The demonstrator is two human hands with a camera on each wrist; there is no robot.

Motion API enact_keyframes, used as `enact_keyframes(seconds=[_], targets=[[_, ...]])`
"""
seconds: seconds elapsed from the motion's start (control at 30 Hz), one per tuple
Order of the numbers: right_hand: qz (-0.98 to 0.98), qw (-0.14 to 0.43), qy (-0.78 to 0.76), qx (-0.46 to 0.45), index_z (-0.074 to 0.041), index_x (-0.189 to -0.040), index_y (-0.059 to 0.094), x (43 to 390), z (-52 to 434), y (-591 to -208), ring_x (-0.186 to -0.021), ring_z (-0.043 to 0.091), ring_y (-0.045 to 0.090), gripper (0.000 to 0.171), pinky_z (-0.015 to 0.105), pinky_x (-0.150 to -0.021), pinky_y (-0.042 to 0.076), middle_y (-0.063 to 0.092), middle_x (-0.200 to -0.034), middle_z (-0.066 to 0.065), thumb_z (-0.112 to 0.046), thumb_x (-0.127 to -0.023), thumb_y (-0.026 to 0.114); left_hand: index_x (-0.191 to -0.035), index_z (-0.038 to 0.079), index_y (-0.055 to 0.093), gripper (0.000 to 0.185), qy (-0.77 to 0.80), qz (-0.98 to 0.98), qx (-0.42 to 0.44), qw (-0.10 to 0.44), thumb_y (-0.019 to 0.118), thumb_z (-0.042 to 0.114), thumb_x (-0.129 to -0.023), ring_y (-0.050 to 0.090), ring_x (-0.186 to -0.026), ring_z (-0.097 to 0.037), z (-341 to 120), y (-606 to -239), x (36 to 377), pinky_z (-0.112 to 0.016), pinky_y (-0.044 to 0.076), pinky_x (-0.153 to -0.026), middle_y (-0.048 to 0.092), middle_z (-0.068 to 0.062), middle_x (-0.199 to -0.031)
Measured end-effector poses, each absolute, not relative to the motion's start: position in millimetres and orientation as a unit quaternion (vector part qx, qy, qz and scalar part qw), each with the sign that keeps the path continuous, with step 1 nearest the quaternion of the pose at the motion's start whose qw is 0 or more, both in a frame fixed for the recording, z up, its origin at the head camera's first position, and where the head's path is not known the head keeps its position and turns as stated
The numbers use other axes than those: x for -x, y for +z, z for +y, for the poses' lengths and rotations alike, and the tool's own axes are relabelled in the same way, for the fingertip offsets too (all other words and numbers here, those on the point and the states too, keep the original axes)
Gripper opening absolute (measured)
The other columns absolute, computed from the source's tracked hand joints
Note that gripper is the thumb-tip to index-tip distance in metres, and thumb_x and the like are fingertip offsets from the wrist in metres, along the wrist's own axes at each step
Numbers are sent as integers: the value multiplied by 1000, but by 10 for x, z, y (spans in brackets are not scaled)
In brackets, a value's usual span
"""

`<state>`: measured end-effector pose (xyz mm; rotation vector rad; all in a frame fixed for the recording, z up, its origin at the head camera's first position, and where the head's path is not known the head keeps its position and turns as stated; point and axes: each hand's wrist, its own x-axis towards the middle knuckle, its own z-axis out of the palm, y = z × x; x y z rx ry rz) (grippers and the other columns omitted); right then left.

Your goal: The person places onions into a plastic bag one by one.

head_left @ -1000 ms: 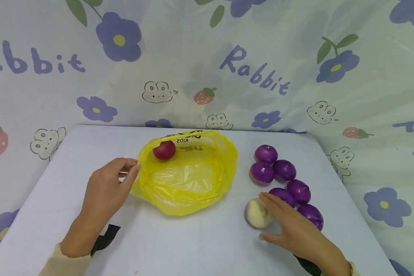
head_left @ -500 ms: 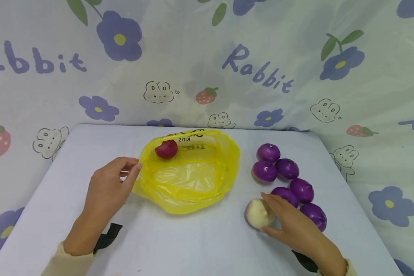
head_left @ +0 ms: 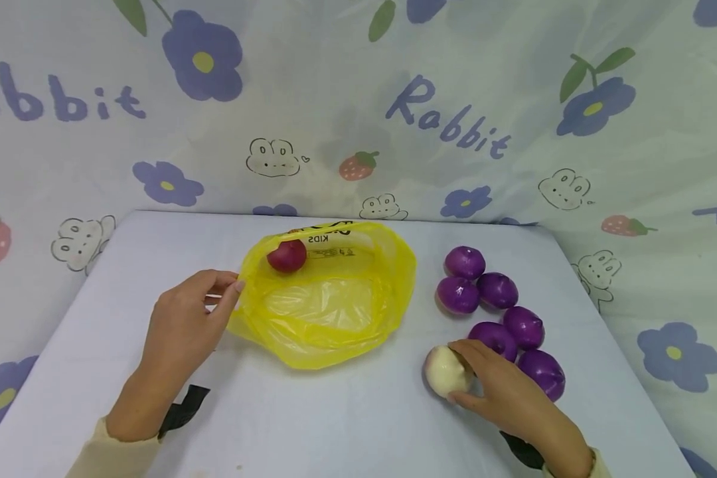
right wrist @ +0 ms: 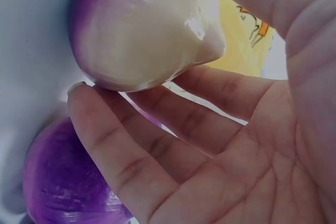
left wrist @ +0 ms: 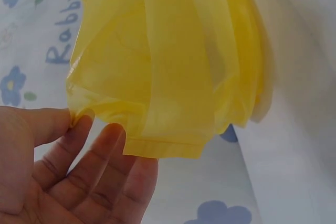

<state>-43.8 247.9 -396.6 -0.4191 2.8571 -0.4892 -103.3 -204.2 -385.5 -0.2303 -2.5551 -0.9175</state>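
Closing in over the last second, thumb and half-curled fingers of the right hand (head_left: 510, 388) have been brought against the pale onion (head_left: 444, 370), now gripped between them on the bench (head_left: 334, 425), outside the yellow bag (head_left: 317, 355). The bag's edge is pinched by the left hand (head_left: 184, 325). A hold thus seems gained, no lift being visible.

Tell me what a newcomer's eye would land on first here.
Probably the bright yellow plastic bag, open near the head view's centre, with a round dark red item inside. Next come six glossy purple onions to its right, and the pale onion pinched by the right hand beside them.
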Motion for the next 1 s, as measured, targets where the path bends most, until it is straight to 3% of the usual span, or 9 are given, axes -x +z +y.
enact_keyframes(seconds=[0.57, 1.0], targets=[[967, 107, -188, 132, -15, -142, 57, 472, 2455, -4033, -119, 16, 61, 73, 44, -104, 54, 62, -138, 0, -38, -82, 91, -111, 2, 72, 17, -316, -924, 77, 202, 74, 12, -98, 74, -88, -35, -2048, -3828, 1029, -56, 62, -74, 75, -14, -103], [966, 103, -182, 151, -13, -143, 57, 474, 2401, -4030, -122, 20, 62, 74, 46, -105, 53, 63, -138, 3, -41, -83, 90, -110, 2, 73, 16, -317, -924, 76, 202, 74, 12, -98, 74, -88, -34, -2050, -3809, 1011, -56, 62, -73, 76, -13, -102]])
